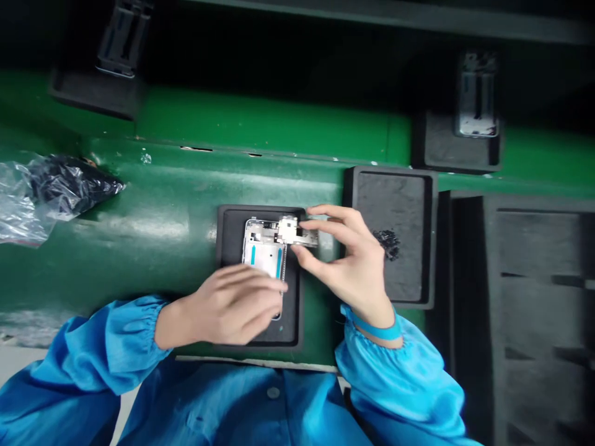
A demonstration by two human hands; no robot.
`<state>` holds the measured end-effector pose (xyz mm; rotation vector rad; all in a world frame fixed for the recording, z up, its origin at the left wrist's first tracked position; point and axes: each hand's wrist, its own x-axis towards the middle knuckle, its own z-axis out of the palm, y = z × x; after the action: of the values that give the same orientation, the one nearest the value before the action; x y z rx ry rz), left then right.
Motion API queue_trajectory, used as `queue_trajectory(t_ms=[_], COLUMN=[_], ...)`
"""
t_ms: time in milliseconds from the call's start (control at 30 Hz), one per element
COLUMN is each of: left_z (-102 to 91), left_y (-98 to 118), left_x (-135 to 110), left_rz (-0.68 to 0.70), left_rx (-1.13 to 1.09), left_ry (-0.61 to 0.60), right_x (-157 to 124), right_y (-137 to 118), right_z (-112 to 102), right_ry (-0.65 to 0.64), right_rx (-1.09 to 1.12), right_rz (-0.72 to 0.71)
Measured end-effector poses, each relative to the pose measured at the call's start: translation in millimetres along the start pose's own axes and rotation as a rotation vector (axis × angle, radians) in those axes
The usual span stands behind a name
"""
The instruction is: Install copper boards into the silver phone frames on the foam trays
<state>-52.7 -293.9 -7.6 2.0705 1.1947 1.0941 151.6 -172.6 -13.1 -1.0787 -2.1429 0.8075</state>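
Right hand (351, 263): thumb and fingers pinch a metal bracket (290, 230) above the upper end of a phone mid-frame (263, 254), which lies in a black tray (223, 260), center of frame. Left hand (227, 306): fingers extended, gripping nothing, across the frame's lower end, apparently steadying it. Judged step: bracket fitting; the next move calls for seating it squarely.

One head-worn camera looks forward and steeply down from just above the person, close over the work. The blue smock (242, 409) fills the 6 o'clock edge, the left hand (227, 306) and right hand (344, 266) meet over a phone frame (263, 248) at centre, and the green bench (176, 204) stretches toward 12 o'clock.
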Motion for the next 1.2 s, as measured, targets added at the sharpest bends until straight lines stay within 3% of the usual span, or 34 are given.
queue_trajectory(t_ms=[67,333,1200], left_z=[-2.0,-3.2,-0.4], left_y=[4,-10,-14], left_x=[-5,-9,-4], left_rz=[0.010,0.103,0.036], left_rx=[-0.117,-0.015,-0.029], left_ry=[-0.042,-0.189,-0.174], right_x=[1,0,0], right_y=[-5,-3,5], right_z=[8,29,28], right_ry=[-0.065,-0.105,-0.118], right_rx=[-0.042,-0.122,-0.136], right_rz=[-0.057,-0.175,-0.195])
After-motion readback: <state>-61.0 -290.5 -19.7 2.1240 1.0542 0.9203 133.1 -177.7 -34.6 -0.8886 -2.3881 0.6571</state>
